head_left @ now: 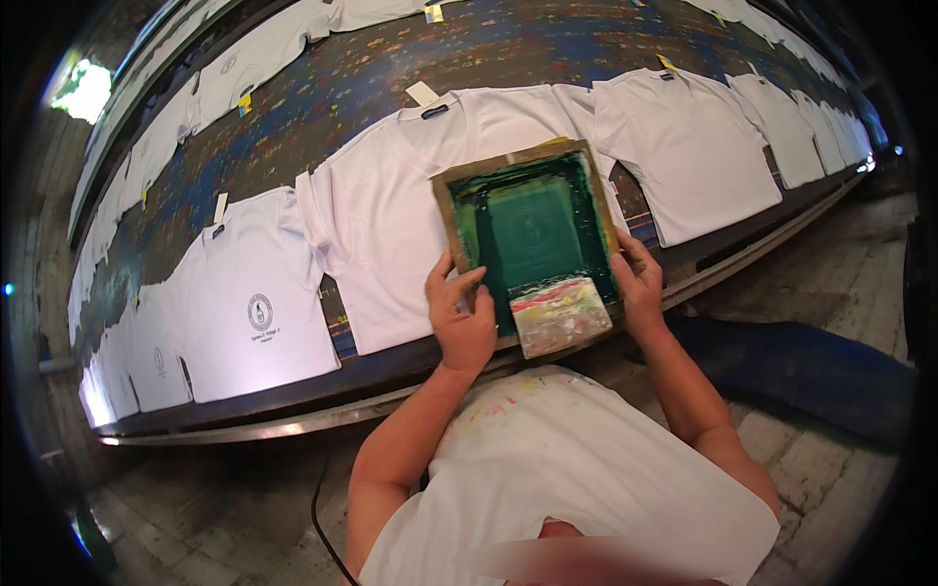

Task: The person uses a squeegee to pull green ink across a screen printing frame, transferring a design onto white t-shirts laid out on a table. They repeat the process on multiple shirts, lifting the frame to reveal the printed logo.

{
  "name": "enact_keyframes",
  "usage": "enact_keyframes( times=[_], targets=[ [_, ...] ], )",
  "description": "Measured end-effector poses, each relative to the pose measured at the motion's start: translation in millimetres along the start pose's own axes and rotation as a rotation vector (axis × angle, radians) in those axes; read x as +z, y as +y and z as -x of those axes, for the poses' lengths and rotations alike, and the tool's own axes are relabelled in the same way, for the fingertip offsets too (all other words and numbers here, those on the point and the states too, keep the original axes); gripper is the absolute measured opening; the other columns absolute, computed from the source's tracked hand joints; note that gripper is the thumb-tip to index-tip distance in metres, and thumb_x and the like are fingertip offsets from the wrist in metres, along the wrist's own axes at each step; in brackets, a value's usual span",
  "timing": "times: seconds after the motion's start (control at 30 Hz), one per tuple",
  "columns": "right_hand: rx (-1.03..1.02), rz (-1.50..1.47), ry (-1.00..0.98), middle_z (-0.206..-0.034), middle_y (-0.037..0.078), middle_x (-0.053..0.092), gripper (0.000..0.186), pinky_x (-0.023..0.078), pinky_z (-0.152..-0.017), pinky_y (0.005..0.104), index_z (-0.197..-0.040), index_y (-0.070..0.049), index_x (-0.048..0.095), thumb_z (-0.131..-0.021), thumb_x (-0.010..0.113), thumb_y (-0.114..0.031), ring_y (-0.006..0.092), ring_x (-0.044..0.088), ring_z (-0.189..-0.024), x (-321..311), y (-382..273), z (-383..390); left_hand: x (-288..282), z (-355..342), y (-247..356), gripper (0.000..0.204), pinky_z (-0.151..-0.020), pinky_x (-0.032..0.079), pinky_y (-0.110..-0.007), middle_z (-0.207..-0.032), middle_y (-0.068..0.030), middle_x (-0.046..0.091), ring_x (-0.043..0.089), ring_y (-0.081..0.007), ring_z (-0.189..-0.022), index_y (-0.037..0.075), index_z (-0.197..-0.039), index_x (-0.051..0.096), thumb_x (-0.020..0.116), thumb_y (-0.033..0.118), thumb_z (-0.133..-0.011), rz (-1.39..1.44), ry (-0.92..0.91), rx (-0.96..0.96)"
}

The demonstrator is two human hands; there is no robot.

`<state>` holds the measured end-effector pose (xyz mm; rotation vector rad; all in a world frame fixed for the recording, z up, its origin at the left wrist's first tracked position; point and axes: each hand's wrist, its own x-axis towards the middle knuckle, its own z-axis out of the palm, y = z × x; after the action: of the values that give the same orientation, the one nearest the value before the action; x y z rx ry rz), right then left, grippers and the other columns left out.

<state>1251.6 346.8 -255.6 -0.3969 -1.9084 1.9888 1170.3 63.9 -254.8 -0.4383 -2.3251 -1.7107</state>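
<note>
A wooden-framed printing screen (535, 225) with green mesh is over a white T-shirt (381, 215) laid on the long table. My left hand (459, 317) is closed on the frame's left side, thumb over the inner edge. On the opposite side, my right hand (638, 278) grips the frame's right edge. A paint-stained squeegee (559, 317) rests inside the frame at its near end, untouched by my fingers. Whether the screen touches the shirt or hovers just above it, I cannot tell.
To the left lies a white T-shirt with a dark round print (260, 313); to the right, a plain white one (684, 156). Several more shirts line both sides of the paint-spotted table (342, 107). A metal rail (293, 427) edges the near side, and dark blue cloth (791, 371) lies at right.
</note>
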Motion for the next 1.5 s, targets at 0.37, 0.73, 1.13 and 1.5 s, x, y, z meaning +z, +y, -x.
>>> enact_keyframes(
  times=[0.37, 0.73, 1.13, 1.5],
  targets=[
    [-0.003, 0.073, 0.041, -0.154, 0.015, 0.066, 0.054, 0.047, -0.122, 0.0364, -0.162, 0.009, 0.057, -0.113, 0.066, -0.010, 0.0210, 0.064, -0.139, -48, 17, -27, 58, -16, 4, 0.030, -0.123, 0.048, -0.047, -0.163, -0.0266, 0.060, 0.053, -0.0422, -0.153, 0.001, -0.113, 0.082, 0.069, -0.012, -0.090, 0.062, 0.000, -0.048],
    [-0.105, 0.205, -0.109, -0.159, 0.017, 0.061, 0.061, 0.040, -0.128, 0.0402, -0.163, 0.009, 0.054, -0.110, 0.072, -0.014, 0.0251, 0.058, -0.146, -37, 30, -40, 47, -17, -20, 0.029, -0.127, 0.049, -0.047, -0.165, -0.0280, 0.057, 0.054, -0.0402, -0.155, -0.003, -0.112, 0.080, 0.069, -0.017, -0.090, 0.143, 0.045, -0.072],
    [-0.127, 0.287, -0.162, -0.165, 0.019, 0.057, 0.067, 0.036, -0.131, 0.0407, -0.167, 0.007, 0.051, -0.107, 0.073, -0.013, 0.0278, 0.053, -0.153, -33, 28, -43, 43, -20, -33, 0.027, -0.128, 0.050, -0.047, -0.167, -0.0286, 0.055, 0.057, -0.0372, -0.155, -0.003, -0.114, 0.079, 0.071, -0.018, -0.093, 0.171, 0.064, -0.108],
    [-0.122, 0.421, -0.098, -0.161, 0.023, 0.062, 0.060, 0.038, -0.131, 0.0446, -0.163, 0.003, 0.057, -0.109, 0.073, -0.017, 0.0363, 0.056, -0.151, -29, 36, -44, 44, -21, -42, 0.026, -0.126, 0.049, -0.045, -0.173, -0.0297, 0.048, 0.056, -0.0358, -0.157, -0.003, -0.117, 0.074, 0.069, -0.019, -0.097, 0.267, 0.036, -0.112]
  ],
)
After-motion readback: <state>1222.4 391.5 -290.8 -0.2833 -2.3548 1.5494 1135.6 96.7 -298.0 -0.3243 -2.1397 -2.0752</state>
